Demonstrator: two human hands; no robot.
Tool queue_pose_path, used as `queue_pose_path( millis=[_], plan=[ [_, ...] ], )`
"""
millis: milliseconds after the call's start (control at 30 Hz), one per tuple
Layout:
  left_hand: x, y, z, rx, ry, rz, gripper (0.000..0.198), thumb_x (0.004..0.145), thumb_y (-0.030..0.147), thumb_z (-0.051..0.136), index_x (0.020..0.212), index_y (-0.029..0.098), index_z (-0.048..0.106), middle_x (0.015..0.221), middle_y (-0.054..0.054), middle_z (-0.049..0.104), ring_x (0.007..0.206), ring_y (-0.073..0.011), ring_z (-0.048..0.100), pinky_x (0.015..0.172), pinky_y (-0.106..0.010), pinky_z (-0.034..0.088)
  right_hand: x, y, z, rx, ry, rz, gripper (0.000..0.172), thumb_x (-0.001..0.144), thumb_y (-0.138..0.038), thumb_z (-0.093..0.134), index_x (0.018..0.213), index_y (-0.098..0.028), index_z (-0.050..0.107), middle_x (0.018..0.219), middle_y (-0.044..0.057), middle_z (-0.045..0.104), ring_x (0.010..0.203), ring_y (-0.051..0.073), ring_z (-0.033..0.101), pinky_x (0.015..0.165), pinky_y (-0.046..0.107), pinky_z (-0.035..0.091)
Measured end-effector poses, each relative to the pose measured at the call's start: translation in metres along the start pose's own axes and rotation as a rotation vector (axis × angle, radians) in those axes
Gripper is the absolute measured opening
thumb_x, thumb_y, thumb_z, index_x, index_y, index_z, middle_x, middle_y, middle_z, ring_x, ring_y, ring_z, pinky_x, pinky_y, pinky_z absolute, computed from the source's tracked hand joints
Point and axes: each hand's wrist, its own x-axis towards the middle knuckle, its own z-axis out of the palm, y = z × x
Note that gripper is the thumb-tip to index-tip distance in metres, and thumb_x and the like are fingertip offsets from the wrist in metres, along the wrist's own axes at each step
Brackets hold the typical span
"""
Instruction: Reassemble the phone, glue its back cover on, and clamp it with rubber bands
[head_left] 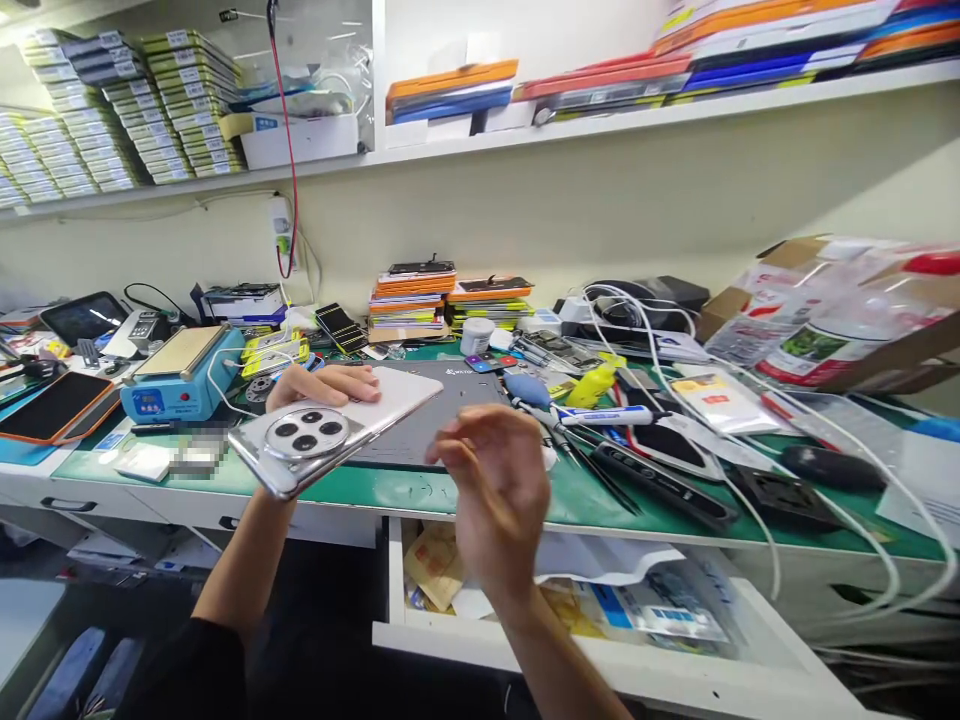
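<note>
Phone (386, 400) is up in the air in your left hand (322, 385), pale back toward you and tilted, with the round four-lens camera bump at its 8 o'clock end. Your left hand is clamped on it: fingers lie over the back from the 12 o'clock edge, and the rest of the grip is hidden underneath. Your right hand (495, 480) hangs a bit past 3 o'clock from the phone, near it but apart, fingers loosely curled with nothing visible in them (bit of blur there, so I can't tell if your fingertips touch).

Behind both hands there's a dark grey mat (420, 435) on the green surface (409, 492). Just past 9 o'clock from the phone sits a blue machine (180, 385), and around 1 o'clock you've got a stack of orange boxes (411, 300). From your right hand, a blue bulb (526, 390) is at 1 o'clock, a yellow bottle (594, 385) and a white marker (607, 416) at 2, and a long black tool (664, 487) at 3. Below, toward 5 o'clock, is a pulled-out drawer (517, 655) full of packets.
</note>
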Motion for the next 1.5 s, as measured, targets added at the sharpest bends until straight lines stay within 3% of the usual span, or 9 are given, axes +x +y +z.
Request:
queue_pose_path(
  millis=[133, 433, 633, 833, 900, 1000, 1100, 1233, 1500],
  plan=[
    [0.008, 0.018, -0.005, 0.135, -0.17, 0.121, 0.034, 0.09, 0.058, 0.086, 0.098, 0.027, 0.073, 0.099, -0.004, 0.086, 0.101, -0.0249, 0.083, 0.105, -0.047, 0.064, 0.002, -0.012, 0.015, 0.467, -0.228, 0.561, 0.039, 0.092, -0.053, 0.082, 0.082, -0.024, 0.058, 0.074, -0.006, 0.057, 0.053, 0.008, 0.056, 0.044, 0.021, 0.047],
    [0.015, 0.034, 0.003, 0.21, -0.174, 0.1, 0.044, 0.083, 0.068, 0.087, 0.091, 0.026, 0.074, 0.088, -0.006, 0.084, 0.096, -0.0256, 0.082, 0.101, -0.045, 0.065, 0.001, -0.026, 0.025, 0.627, -0.432, 0.781, 0.033, 0.091, -0.05, 0.077, 0.084, -0.024, 0.058, 0.064, -0.006, 0.056, 0.046, 0.009, 0.05, 0.038, 0.02, 0.043],
    [0.019, 0.038, 0.014, 0.14, -0.127, 0.026, 0.04, 0.081, 0.062, 0.092, 0.084, 0.026, 0.075, 0.086, -0.006, 0.085, 0.09, -0.0269, 0.082, 0.098, -0.048, 0.065, 0.006, -0.018, 0.026, 0.647, -0.514, 0.622, 0.037, 0.095, -0.05, 0.072, 0.077, -0.025, 0.051, 0.067, -0.004, 0.057, 0.05, 0.012, 0.052, 0.039, 0.025, 0.04],
    [0.014, 0.022, 0.009, 0.076, -0.021, -0.113, 0.055, 0.058, 0.063, 0.103, 0.077, 0.025, 0.068, 0.082, -0.004, 0.082, 0.09, -0.0274, 0.081, 0.105, -0.053, 0.063, 0.007, -0.013, 0.024, 0.524, -0.516, 0.528, 0.038, 0.1, -0.052, 0.064, 0.077, -0.025, 0.05, 0.067, -0.005, 0.056, 0.048, 0.012, 0.052, 0.038, 0.026, 0.041],
    [0.01, 0.016, 0.006, 0.067, 0.006, -0.121, 0.052, 0.065, 0.062, 0.1, 0.079, 0.024, 0.067, 0.083, -0.004, 0.081, 0.088, -0.0257, 0.08, 0.103, -0.052, 0.063, 0.004, -0.01, 0.019, 0.276, -0.411, 0.3, 0.035, 0.105, -0.046, 0.063, 0.078, -0.024, 0.054, 0.068, -0.004, 0.059, 0.05, 0.012, 0.055, 0.043, 0.026, 0.045],
    [0.003, 0.011, 0.005, 0.082, 0.013, -0.133, 0.046, 0.078, 0.06, 0.094, 0.086, 0.024, 0.067, 0.085, -0.003, 0.081, 0.088, -0.0231, 0.08, 0.102, -0.049, 0.063, 0.002, -0.006, 0.009, -0.301, -0.108, -0.327, 0.016, 0.094, -0.028, 0.084, 0.099, -0.025, 0.07, 0.087, -0.001, 0.071, 0.079, 0.016, 0.07, 0.072, 0.031, 0.06],
    [-0.002, 0.011, 0.008, 0.066, -0.057, -0.175, 0.044, 0.081, 0.057, 0.093, 0.089, 0.024, 0.066, 0.087, -0.002, 0.081, 0.095, -0.0247, 0.081, 0.103, -0.049, 0.062, 0.006, -0.005, 0.003, -0.676, -0.089, -0.724, 0.05, 0.085, -0.017, 0.092, 0.13, -0.026, 0.07, 0.113, 0.005, 0.079, 0.106, 0.023, 0.076, 0.095, 0.038, 0.061],
    [-0.007, 0.01, 0.015, -0.029, -0.122, -0.225, 0.043, 0.086, 0.057, 0.09, 0.089, 0.023, 0.065, 0.096, -0.005, 0.084, 0.099, -0.0271, 0.082, 0.097, -0.049, 0.064, 0.009, -0.007, 0.004, -0.706, -0.209, -0.799, 0.048, 0.091, -0.007, 0.082, 0.133, -0.028, 0.072, 0.111, 0.004, 0.082, 0.1, 0.022, 0.079, 0.091, 0.037, 0.062],
    [-0.012, 0.005, 0.019, -0.095, -0.167, -0.29, 0.049, 0.083, 0.064, 0.089, 0.086, 0.022, 0.065, 0.097, -0.01, 0.085, 0.098, -0.0293, 0.083, 0.092, -0.047, 0.064, 0.002, 0.001, -0.003, -0.641, -0.163, -0.775, 0.044, 0.091, -0.005, 0.08, 0.128, -0.03, 0.078, 0.1, 0.001, 0.081, 0.09, 0.021, 0.078, 0.082, 0.037, 0.062]
  ],
)
